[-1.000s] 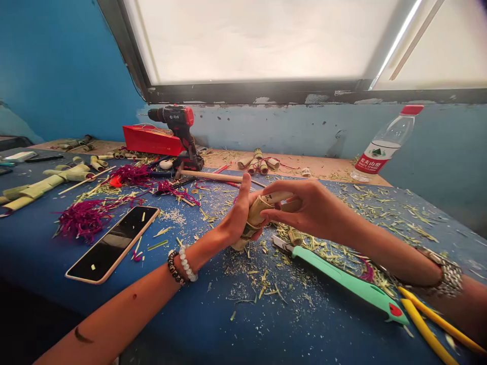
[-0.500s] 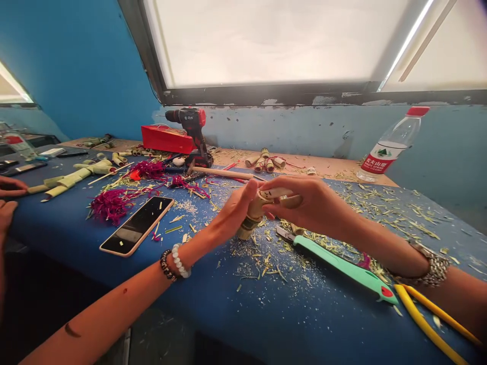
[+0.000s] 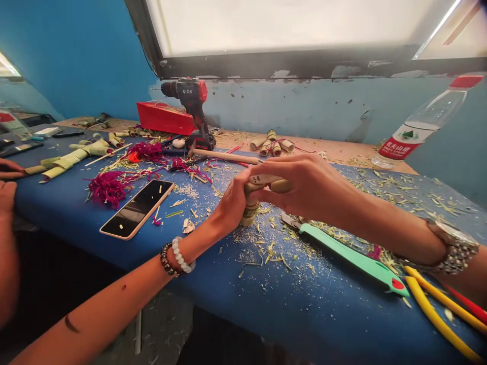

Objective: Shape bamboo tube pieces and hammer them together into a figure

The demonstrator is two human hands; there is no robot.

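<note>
Both hands meet over a small bamboo figure [image 3: 248, 215] made of short tube sections, held upright at the table. My left hand [image 3: 231, 201] wraps around its side from the left. From above, my right hand [image 3: 294, 178] closes on its upper part, a pale bamboo piece [image 3: 262, 179] with small dark marks. The fingers hide much of where the pieces join. Just right of the figure lies a mint-green utility knife [image 3: 350, 253], blade end toward it. Yellow-handled pliers [image 3: 433, 309] lie under my right forearm.
A phone [image 3: 137, 209], magenta string [image 3: 108, 188] and a hammer [image 3: 226, 156] lie on the blue table with scattered shavings. Behind stand a cordless drill [image 3: 194, 109], a red box [image 3: 163, 119] and a water bottle [image 3: 422, 124]. Another person's hand [image 3: 9, 170] touches bamboo pieces [image 3: 76, 158] at left.
The view has tilted down and shifted slightly. My right hand now sits lower over the bamboo figure and covers more of its top. Both hands keep hold of it.
</note>
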